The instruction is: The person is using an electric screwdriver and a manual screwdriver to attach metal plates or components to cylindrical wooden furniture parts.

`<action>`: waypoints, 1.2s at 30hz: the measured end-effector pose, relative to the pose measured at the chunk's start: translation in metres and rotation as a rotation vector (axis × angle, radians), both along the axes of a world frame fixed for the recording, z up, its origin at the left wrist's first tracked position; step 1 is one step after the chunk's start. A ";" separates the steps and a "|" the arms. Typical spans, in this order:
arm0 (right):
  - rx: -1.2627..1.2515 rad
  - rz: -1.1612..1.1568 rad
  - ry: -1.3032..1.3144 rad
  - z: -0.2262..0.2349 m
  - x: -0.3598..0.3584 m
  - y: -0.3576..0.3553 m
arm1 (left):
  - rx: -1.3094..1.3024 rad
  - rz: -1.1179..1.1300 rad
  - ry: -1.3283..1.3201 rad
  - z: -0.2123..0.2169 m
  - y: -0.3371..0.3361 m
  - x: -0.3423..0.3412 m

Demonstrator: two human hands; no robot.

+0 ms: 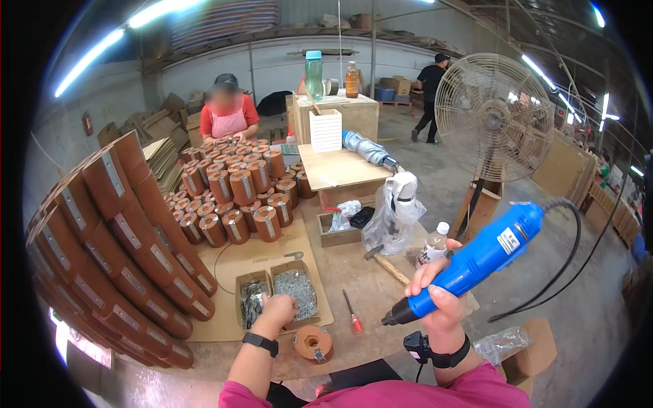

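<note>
My right hand (439, 296) is wrapped round a blue electric screwdriver (476, 258), its black nose tilted down to the left. My left hand (280, 310) is at the near edge of a box of small grey screws (294, 285), fingers curled down; what they pinch is hidden. Beside it, another box holds flat metal pieces (252, 302). Below the left hand, a round brown wooden piece (313, 343) with a centre hole and metal fittings lies on the table. Between the hands lies a red-handled screwdriver (355, 321).
Brown cylinders (129, 251) with metal strips are stacked high at left; several more (238, 187) stand behind. A hammer (391, 266), a bottle (434, 245) and a plastic-wrapped tool (396, 211) are at right. A large fan (494, 119) stands beyond. A co-worker (230, 112) is across the table.
</note>
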State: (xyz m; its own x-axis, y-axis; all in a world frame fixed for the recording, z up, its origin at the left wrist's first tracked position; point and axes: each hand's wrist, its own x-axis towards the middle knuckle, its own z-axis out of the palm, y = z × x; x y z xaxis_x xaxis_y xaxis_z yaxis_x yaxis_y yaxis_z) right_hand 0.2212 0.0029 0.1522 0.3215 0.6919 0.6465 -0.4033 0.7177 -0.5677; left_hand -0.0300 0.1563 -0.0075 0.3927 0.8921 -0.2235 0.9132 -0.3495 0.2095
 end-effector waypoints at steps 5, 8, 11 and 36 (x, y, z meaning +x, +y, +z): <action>0.012 -0.001 0.039 -0.002 -0.005 0.003 | 0.212 -0.031 -0.104 0.002 -0.010 0.000; 0.018 0.111 0.090 -0.004 -0.007 0.004 | 0.329 0.032 -0.306 0.015 -0.015 0.003; 0.061 0.080 0.038 0.001 -0.012 -0.001 | 0.518 -0.015 -0.652 0.043 -0.036 0.005; -0.034 0.353 0.059 -0.016 -0.078 0.016 | -0.803 0.203 -2.182 0.037 -0.162 -0.003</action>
State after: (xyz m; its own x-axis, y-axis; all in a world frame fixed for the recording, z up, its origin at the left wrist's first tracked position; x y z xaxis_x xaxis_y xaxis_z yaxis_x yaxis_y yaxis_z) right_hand 0.1433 0.0194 0.1364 0.0950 0.7879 0.6084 -0.6555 0.5095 -0.5574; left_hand -0.0329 -0.0057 0.0298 0.3991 0.9154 0.0526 -0.7685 0.3026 0.5637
